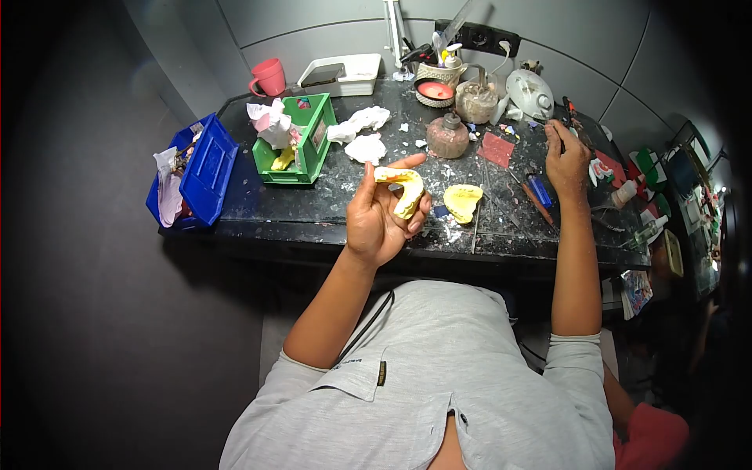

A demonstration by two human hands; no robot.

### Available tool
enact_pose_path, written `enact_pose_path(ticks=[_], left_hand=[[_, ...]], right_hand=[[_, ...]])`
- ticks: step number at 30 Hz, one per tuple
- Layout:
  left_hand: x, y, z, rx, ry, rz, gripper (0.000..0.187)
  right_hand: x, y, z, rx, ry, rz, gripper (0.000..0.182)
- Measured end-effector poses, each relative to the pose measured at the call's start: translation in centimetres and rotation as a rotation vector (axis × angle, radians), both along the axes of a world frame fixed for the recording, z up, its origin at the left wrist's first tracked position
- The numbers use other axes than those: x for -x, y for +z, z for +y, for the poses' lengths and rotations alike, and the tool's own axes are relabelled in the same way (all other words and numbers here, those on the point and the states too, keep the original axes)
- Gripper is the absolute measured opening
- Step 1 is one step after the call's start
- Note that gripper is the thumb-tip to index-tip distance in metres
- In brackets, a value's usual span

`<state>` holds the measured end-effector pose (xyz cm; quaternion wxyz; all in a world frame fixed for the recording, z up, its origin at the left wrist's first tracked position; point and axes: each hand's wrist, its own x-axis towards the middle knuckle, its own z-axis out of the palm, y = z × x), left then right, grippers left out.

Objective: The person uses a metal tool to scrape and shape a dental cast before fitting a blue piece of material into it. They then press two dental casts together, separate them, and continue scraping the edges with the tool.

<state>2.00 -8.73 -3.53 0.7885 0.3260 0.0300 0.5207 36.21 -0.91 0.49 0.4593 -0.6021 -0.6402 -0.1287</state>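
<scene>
My left hand [384,207] is closed round a yellow U-shaped dental cast [410,194], held above the front of the bench, with a reddish patch at its upper left end. A second yellow dental cast [463,202] lies on the bench just to the right. My right hand [568,163] is raised over the right side of the bench, fingers curled together near a white rounded device [530,95]; what they hold, if anything, is too small to tell. Between the hands lie a pink wax sheet [496,149], a blue lighter [539,190] and a thin reddish-brown-handled tool [537,203].
A green bin [313,149] with paper and a yellow piece and a blue bin [213,180] stand at the left. Crumpled white paper [360,125], a glass burner [448,137] and a cloudy jar [475,102] sit behind. A pink mug [269,77] and white tray [360,74] are at the back.
</scene>
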Motion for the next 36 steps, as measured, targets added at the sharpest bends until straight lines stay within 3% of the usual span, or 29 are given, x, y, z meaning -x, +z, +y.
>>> enact_pose_path(ticks=[5, 6, 11, 17, 23, 36], left_hand=[[-0.3, -0.7, 0.1, -0.094, 0.054, -0.008, 0.071], [-0.7, -0.3, -0.3, -0.092, 0.152, 0.087, 0.068], [-1.1, -0.4, -0.7, -0.240, 0.308, 0.243, 0.063], [-1.1, -0.4, -1.0, -0.285, 0.292, 0.194, 0.067], [-1.1, -0.6, -0.8, -0.314, 0.280, 0.184, 0.070], [-1.1, -0.6, -1.0, -0.318, 0.303, 0.220, 0.073]], right_hand=[[1.3, 1.0, -1.0, -0.028, 0.029, -0.023, 0.028], [2.0, 1.6, -1.4, -0.027, 0.031, -0.034, 0.028], [9.1, 4.4, -6.2, 0.032, 0.417, 0.016, 0.024], [14.2, 3.3, -9.7, 0.145, 0.762, -0.025, 0.032], [14.6, 1.4, -8.8, 0.060, 0.733, -0.177, 0.036], [15.2, 1.7, -9.4, 0.032, 0.741, -0.214, 0.036]])
